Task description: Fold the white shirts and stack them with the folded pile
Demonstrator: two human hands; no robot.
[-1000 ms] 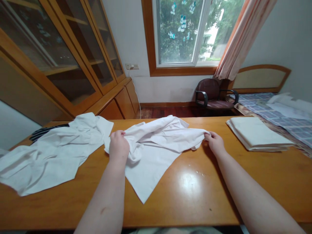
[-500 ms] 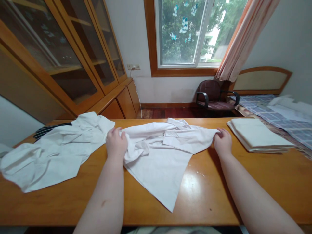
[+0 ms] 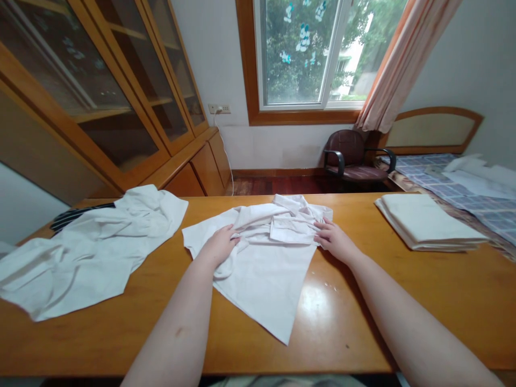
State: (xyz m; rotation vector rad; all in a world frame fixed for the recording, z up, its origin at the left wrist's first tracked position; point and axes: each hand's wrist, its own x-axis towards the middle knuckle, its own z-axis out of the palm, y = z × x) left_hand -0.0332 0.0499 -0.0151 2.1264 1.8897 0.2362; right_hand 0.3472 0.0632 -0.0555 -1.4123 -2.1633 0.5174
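A crumpled white cloth (image 3: pixel 262 269) lies in the middle of the wooden table (image 3: pixel 423 301), one corner pointing toward me. My left hand (image 3: pixel 220 244) rests flat on its left part, fingers stretched out. My right hand (image 3: pixel 332 239) lies on its right edge, fingers spread and touching a bunched fold (image 3: pixel 290 228) near the cloth's far side. Neither hand grips the fabric.
A pile of loose white cloths (image 3: pixel 80 247) covers the table's left end, over a dark striped item (image 3: pixel 70 217). A stack of folded white cloths (image 3: pixel 427 223) sits at the right. Behind are a glass-door cabinet (image 3: pixel 100 97), a chair (image 3: pixel 350 158), a window and a bed (image 3: pixel 463 183).
Both hands let go of the cloth's outer corners and moved inward onto it. The cloth now lies flatter and more bunched toward the centre.
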